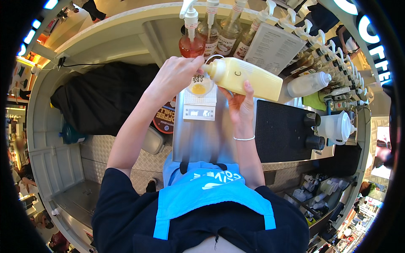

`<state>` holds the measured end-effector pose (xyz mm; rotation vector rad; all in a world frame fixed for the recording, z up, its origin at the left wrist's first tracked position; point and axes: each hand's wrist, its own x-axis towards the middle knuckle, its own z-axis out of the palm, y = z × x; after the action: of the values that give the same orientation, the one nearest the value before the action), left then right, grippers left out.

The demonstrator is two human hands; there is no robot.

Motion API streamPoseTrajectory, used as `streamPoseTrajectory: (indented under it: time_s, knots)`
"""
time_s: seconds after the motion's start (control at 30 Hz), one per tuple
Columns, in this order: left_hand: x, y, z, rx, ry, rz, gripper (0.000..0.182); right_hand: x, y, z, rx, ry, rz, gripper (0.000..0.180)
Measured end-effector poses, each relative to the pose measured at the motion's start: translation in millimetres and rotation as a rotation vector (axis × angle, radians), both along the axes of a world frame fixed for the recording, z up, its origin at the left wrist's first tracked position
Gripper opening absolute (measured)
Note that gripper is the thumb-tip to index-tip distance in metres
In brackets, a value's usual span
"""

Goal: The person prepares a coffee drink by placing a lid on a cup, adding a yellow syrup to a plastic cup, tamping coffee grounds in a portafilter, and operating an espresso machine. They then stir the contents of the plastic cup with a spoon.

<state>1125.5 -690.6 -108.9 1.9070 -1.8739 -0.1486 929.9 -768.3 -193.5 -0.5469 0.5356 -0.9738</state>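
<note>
A clear squeeze bottle (259, 79) of pale yellow liquid lies tilted almost level, its nozzle pointing left. My right hand (239, 106) grips the bottle's body from below, thumb up along its side. At the nozzle, my left hand (179, 73) has its fingers closed around the tip. Just under the nozzle stands a clear plastic cup (207, 87) with printed writing and a little yellow liquid in its bottom. The cup rests on a white digital scale (199, 113) with a lit display, whose digits are blurred. My left fingers partly hide the cup's rim.
Syrup bottles with pumps (225, 41) line the back, beside a printed menu board (273, 44). To the right are a black bar mat (280, 132), dark cups (314, 143), a white squeeze bottle (307, 84) and a clear pitcher (330, 128). A black cloth (104, 98) covers something at left.
</note>
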Motion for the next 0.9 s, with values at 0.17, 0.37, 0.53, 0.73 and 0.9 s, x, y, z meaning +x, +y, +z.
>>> streamPoseTrajectory:
  time_s: [0.17,0.37,0.53,0.73,0.9]
  knots:
    - [-5,-1,21,-0.139,-0.111,-0.03,0.013,1,11,22,0.15,-0.139,-0.019,0.072]
    - [9,40,0,-0.399,0.38,0.196,0.026,-62,32,40,0.565,-0.339,0.04,0.065]
    - [2,62,-100,-0.094,0.715,0.197,0.107,-153,70,6,0.902,-0.521,0.165,0.078]
    - [-38,12,-176,-0.36,0.586,0.29,0.118,-242,137,-24,0.875,-0.553,-0.03,0.088]
    - [-88,-22,-148,-0.501,0.215,0.324,0.078,-331,134,11,0.545,-0.436,-0.326,0.077]
